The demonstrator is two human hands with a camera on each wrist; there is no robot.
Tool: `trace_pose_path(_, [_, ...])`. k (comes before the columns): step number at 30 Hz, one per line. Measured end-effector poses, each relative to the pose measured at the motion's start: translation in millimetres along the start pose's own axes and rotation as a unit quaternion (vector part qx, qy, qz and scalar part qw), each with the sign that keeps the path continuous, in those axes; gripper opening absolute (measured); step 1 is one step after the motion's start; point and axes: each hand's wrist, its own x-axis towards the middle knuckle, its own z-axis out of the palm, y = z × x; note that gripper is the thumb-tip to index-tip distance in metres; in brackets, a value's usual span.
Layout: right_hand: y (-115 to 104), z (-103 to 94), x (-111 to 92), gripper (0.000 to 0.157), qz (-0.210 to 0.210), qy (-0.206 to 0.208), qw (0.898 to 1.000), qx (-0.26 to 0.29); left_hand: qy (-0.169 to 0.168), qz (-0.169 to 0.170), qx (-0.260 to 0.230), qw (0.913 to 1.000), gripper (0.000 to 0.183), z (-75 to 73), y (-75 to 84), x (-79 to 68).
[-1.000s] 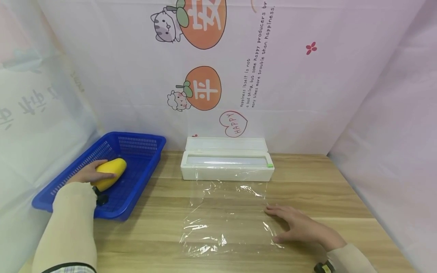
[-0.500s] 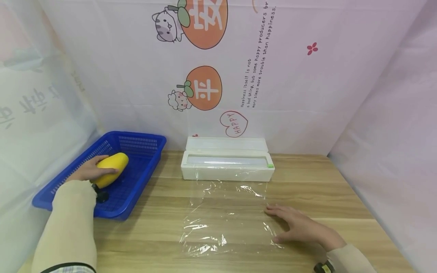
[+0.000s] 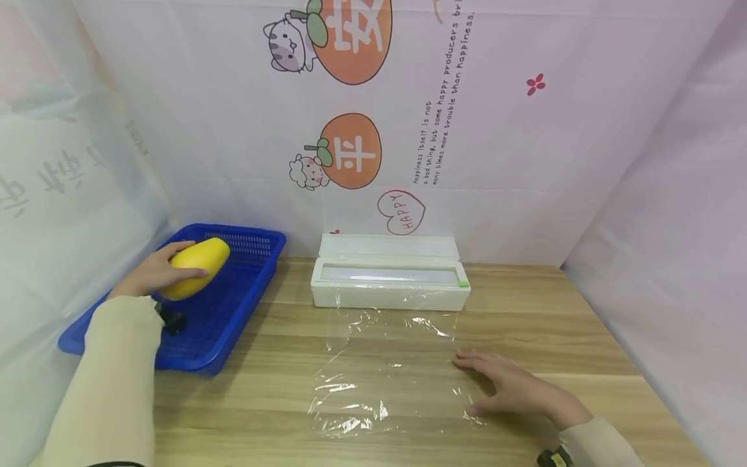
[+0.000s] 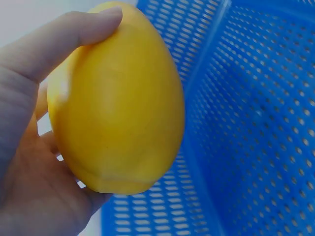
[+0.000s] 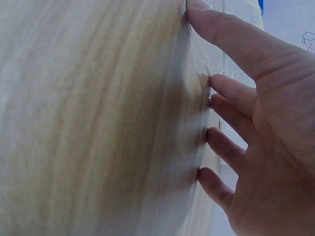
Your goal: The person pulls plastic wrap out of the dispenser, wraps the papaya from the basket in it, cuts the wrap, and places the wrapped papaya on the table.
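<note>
My left hand [image 3: 150, 271] holds a smooth yellow oval fruit, mango-like in shape [image 3: 201, 261], over the blue plastic basket [image 3: 249, 310]. Close up in the left wrist view, the thumb lies across the fruit [image 4: 120, 108] near its top, with fingers round its far side, partly hidden. A sheet of clear cling film [image 3: 388, 370] lies flat on the wooden table, running out from a white cling film dispenser [image 3: 390, 298]. At the film's right edge rests my right hand [image 3: 516, 388], palm down, fingers spread and fingertips touching the surface.
The basket's perforated wall [image 4: 256, 98] stands right beside the fruit. Behind the dispenser, its raised lid [image 3: 390, 247] is near a printed white backdrop [image 3: 496, 149]. Bare wood table [image 3: 525, 311] extends right of the dispenser, up to a side curtain [image 3: 671, 259].
My left hand has lifted the yellow fruit upward from inside the basket and slightly to the right. My right hand, the film and the dispenser have stayed in place.
</note>
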Motion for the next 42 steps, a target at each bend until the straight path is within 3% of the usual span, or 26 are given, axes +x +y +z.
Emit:
trace_pose_path(10, [2, 2.3, -1, 0.086, -0.001, 0.002, 1.0, 0.002, 0.019, 0.028, -0.025, 0.9991, 0.1, -1.5, 40.0, -7.4])
trace_pose_path(21, [1, 0.2, -2, 0.088, -0.003, 0.005, 1.0, -0.002, 0.036, 0.061, 0.001, 0.9975, 0.097, 4.9, 82.5, -19.4])
trace_pose_path(33, [-1, -1.9, -2, 0.088, 0.0, -0.001, 1.0, 0.002, 0.085, 0.127, 0.031, 0.9878, 0.092, 51.1, 108.3, -18.0])
trace_pose_path(42, [2, 0.0, -3, 0.088, -0.004, 0.003, 1.0, 0.007, 0.076, 0.225, 0.021, 0.971, 0.084, 95.2, 138.5, -13.3])
